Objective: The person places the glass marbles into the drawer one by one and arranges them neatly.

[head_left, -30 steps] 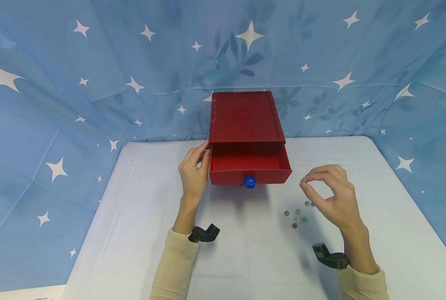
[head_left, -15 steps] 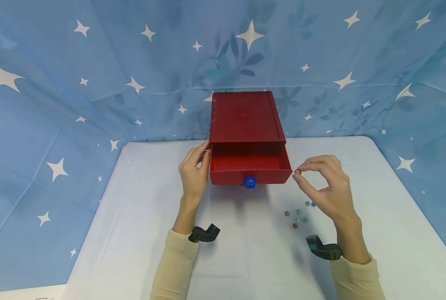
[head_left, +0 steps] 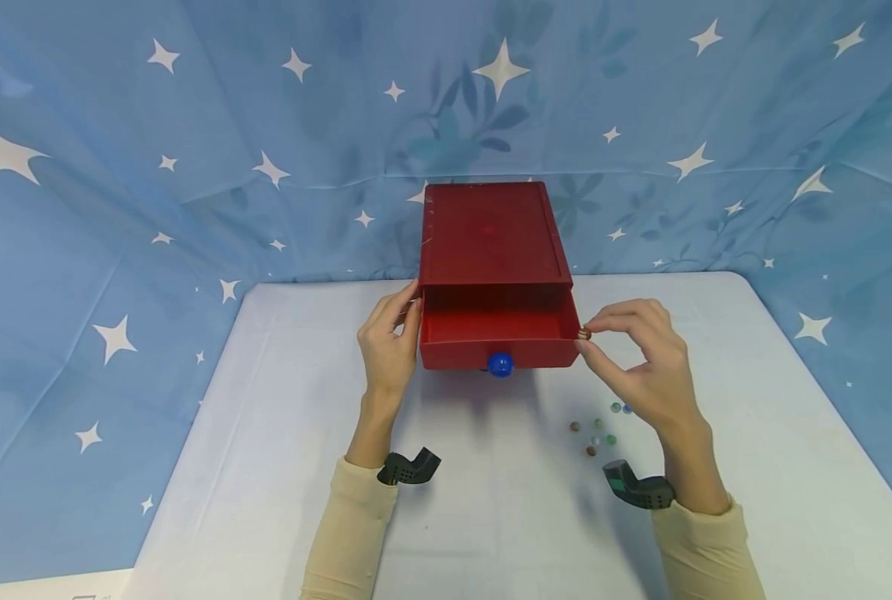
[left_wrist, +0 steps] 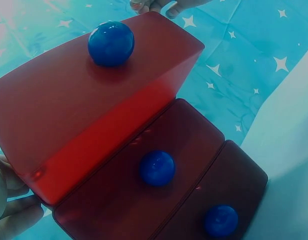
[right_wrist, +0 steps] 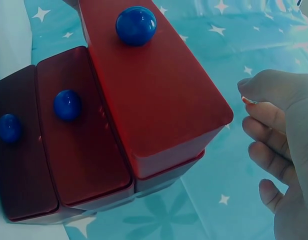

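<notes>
Small brown glass marble (head_left: 584,334) is pinched in the right hand (head_left: 641,362) fingers at the open red plastic drawer's (head_left: 498,329) right front corner, near the counter's (head_left: 491,500) far edge; left hand (head_left: 386,346) fingers, nearly straight, press its left side.

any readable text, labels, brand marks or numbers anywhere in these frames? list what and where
None: no words, numbers or brand marks can be read in any view.
Red drawer box: plain faces, plain blue knob.
Backdrop cloth: only printed white stars and leaf shapes, no lettering.
Wrist camera mounts: dark, no legible marking.
Marble pinched in the right hand: too small to show any mark.
</notes>
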`<action>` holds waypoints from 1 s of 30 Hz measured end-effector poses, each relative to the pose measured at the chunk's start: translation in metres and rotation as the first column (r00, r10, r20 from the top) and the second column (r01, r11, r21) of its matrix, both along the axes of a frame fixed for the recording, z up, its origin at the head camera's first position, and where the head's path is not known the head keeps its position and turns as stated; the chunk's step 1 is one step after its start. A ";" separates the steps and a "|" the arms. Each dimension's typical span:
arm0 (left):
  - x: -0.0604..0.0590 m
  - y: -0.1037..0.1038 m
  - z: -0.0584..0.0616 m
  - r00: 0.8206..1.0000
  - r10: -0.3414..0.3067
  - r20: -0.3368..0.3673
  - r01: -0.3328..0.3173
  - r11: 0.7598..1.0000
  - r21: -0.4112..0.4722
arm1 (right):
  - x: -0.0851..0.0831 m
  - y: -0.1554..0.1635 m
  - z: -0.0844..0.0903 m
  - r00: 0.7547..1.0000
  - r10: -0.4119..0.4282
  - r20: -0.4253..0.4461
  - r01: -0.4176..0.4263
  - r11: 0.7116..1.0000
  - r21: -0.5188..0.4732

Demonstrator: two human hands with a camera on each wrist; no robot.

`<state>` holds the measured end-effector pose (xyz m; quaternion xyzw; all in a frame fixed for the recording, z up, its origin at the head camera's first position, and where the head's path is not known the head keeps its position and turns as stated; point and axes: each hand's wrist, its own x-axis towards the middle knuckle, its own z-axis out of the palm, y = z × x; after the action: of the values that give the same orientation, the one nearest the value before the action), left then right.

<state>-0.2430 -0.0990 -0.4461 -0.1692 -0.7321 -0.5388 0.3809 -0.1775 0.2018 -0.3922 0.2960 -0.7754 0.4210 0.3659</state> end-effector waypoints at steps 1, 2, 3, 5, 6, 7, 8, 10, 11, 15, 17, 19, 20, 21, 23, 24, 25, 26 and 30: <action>0.000 0.000 0.000 1.000 0.001 -0.003 -0.001 1.000 0.002 | 0.000 -0.001 0.000 1.000 0.000 0.003 0.000 1.000 0.001; 0.000 0.000 0.000 1.000 0.001 -0.006 -0.001 1.000 0.005 | -0.001 -0.001 0.001 1.000 -0.001 0.008 0.001 1.000 0.005; 0.000 0.000 0.000 1.000 0.001 -0.007 -0.001 1.000 0.007 | -0.001 -0.002 0.001 1.000 -0.001 0.009 0.001 1.000 0.006; 0.000 0.000 0.000 1.000 0.003 -0.009 -0.003 1.000 0.009 | -0.002 -0.002 0.002 1.000 -0.001 0.019 0.001 1.000 0.013; 0.000 0.000 0.000 1.000 0.003 -0.009 -0.003 1.000 0.009 | -0.003 -0.002 0.002 1.000 -0.003 0.025 0.002 1.000 0.018; 0.000 0.000 0.000 1.000 0.005 -0.008 -0.005 1.000 0.009 | -0.003 -0.003 0.002 1.000 -0.002 0.030 0.002 1.000 0.022; 0.000 0.000 0.001 1.000 0.006 -0.007 -0.006 1.000 0.007 | -0.004 -0.003 0.002 0.999 -0.003 0.035 0.002 1.000 0.029; 0.000 0.000 0.001 1.000 0.009 -0.004 -0.009 1.000 0.003 | -0.005 -0.003 0.003 0.999 -0.003 0.042 0.001 0.999 0.041; 0.000 0.000 0.001 1.000 0.011 -0.002 -0.011 1.000 0.001 | -0.005 -0.003 0.003 0.999 -0.001 0.044 -0.001 0.999 0.048; 0.001 0.000 0.002 1.000 0.012 0.009 -0.012 1.000 -0.006 | -0.008 -0.005 0.004 0.999 0.009 0.038 -0.012 0.998 0.060; 0.001 0.000 0.002 1.000 0.011 0.012 -0.010 1.000 -0.007 | -0.009 -0.006 0.005 0.999 0.012 0.037 -0.015 0.997 0.069; 0.001 0.000 0.001 1.000 0.010 0.015 -0.010 1.000 -0.009 | -0.010 -0.006 0.006 0.999 0.012 0.039 -0.015 0.997 0.081; 0.001 0.000 0.001 1.000 0.011 0.016 -0.011 1.000 -0.011 | -0.010 -0.007 0.007 0.999 0.012 0.041 -0.015 0.996 0.087; 0.001 0.000 0.001 1.000 0.011 0.016 -0.011 1.000 -0.012 | -0.011 -0.007 0.008 0.999 0.012 0.043 -0.015 0.996 0.091; 0.000 0.000 0.001 1.000 0.011 0.015 -0.011 1.000 -0.011 | -0.012 -0.007 0.008 0.999 0.013 0.043 -0.017 0.995 0.099; 0.000 0.000 0.001 1.000 0.010 0.015 -0.010 1.000 -0.011 | -0.012 -0.008 0.009 0.999 0.015 0.042 -0.020 0.995 0.100; 0.001 0.000 0.001 1.000 0.011 0.015 -0.011 1.000 -0.011 | -0.013 -0.008 0.009 0.999 0.020 0.039 -0.024 0.995 0.101; 0.001 0.000 0.001 1.000 0.012 0.015 -0.012 1.000 -0.011 | -0.014 -0.008 0.009 0.999 0.023 0.035 -0.026 0.994 0.103; 0.000 0.000 0.001 1.000 0.011 0.015 -0.010 1.000 -0.008 | -0.017 -0.009 0.010 0.999 0.035 0.021 -0.037 0.993 0.115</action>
<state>-0.2426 -0.0988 -0.4455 -0.1630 -0.7380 -0.5350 0.3776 -0.1947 0.1924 -0.3820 0.3266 -0.7964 0.3850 0.3330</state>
